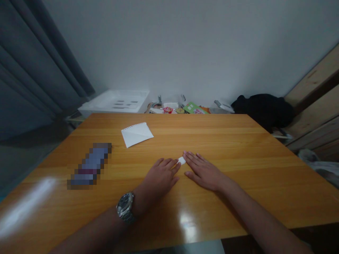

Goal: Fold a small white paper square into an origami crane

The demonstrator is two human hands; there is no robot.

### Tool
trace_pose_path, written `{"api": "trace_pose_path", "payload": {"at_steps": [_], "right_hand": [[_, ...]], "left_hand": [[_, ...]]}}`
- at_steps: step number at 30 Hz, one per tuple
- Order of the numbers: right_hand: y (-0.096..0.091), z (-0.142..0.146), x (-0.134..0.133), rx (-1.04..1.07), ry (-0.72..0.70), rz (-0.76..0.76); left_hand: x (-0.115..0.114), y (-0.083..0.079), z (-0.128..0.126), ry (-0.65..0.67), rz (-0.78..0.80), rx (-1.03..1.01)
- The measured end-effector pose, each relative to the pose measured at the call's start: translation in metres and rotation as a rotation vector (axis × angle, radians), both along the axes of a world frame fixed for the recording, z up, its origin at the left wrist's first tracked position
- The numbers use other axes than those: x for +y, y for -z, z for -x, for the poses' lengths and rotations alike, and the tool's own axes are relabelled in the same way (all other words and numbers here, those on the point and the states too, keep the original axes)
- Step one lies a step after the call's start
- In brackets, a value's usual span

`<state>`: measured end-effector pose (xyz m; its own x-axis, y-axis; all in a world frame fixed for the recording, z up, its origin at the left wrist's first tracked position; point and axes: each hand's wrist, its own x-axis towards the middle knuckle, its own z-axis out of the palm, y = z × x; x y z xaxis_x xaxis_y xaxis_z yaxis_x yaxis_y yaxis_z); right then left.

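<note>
1. Left hand [160, 176] is lying palm down on the wooden table [238, 141]; fingers are stretched out flat and released, gripping nothing, with the fingertips touching the near-left edge of a small white paper piece [181, 160]
2. Right hand [203, 171] is also resting palm down, fingers extended, slightly spread and unclenched; its index fingertip is meeting the same paper piece from the right side
3. The small white paper piece is sitting on the table top between the two sets of fingertips, roughly at the middle of the table; I cannot tell whether it is folded, as it is too small to read
4. A wristwatch [125, 207] with a metal band is showing on the left wrist
5. A larger white sheet [137, 134] with a perforated top edge is lying flat farther back and to the left, well apart from both hands
6. A blurred-out oblong object [90, 165] is lying near the left edge of the table
7. Beyond the far edge, a white foam tray [116, 101], mixed small clutter [182, 108] and a black bag [262, 106] are sitting against the wall
8. A grey curtain [31, 70] is hanging at left; wooden boards [315, 106] are leaning at right
</note>
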<state>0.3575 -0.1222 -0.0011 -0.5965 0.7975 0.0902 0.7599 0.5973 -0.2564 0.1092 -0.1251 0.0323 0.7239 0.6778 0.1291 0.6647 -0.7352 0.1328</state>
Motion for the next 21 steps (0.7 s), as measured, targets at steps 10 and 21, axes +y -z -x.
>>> {"api": "trace_pose_path", "payload": {"at_steps": [10, 21], "right_hand": [[-0.006, 0.006, 0.009, 0.103, 0.004, -0.09], [-0.001, 0.017, 0.007, 0.302, -0.104, -0.098]], "left_hand": [[0.014, 0.008, -0.002, -0.014, 0.04, -0.165], [0.023, 0.015, 0.002, -0.065, 0.109, -0.311]]}}
